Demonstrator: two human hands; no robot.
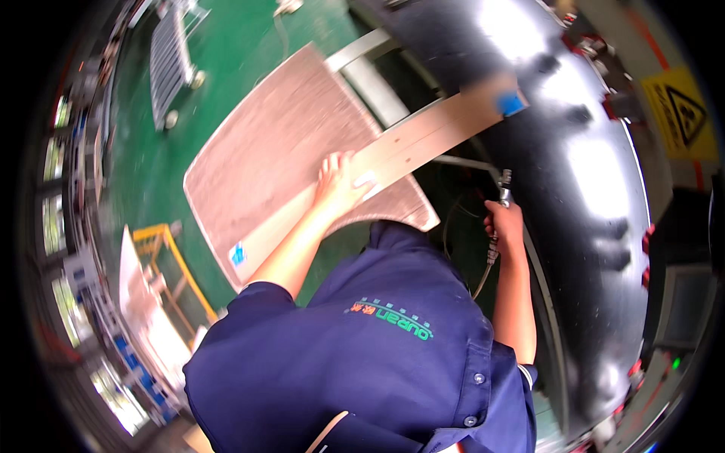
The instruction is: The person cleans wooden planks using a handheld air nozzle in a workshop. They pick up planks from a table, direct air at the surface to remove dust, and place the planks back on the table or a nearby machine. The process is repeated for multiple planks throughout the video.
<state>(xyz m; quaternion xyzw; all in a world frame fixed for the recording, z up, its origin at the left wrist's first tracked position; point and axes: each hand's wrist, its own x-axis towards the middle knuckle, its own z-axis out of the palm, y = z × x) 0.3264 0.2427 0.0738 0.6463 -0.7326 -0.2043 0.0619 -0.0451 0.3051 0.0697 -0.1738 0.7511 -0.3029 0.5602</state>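
Observation:
A long, narrow wooden board, with blue patches at both ends, lies slantwise over a broad brown wooden panel with curved edges. My left hand grips the board near its middle, fingers across its face and thumb toward the near edge. My right hand is closed around an air blow gun, a slim metal tool with its nozzle pointing up. A thin hose trails down from it. The board's far end is blurred and overlaps the large shiny black curved surface.
The black surface runs along my right side, with red clamp-like parts on its outer edge. A pale metal frame stands behind the panel. Left are a yellow frame and a grey slatted rack on wheels on the green floor.

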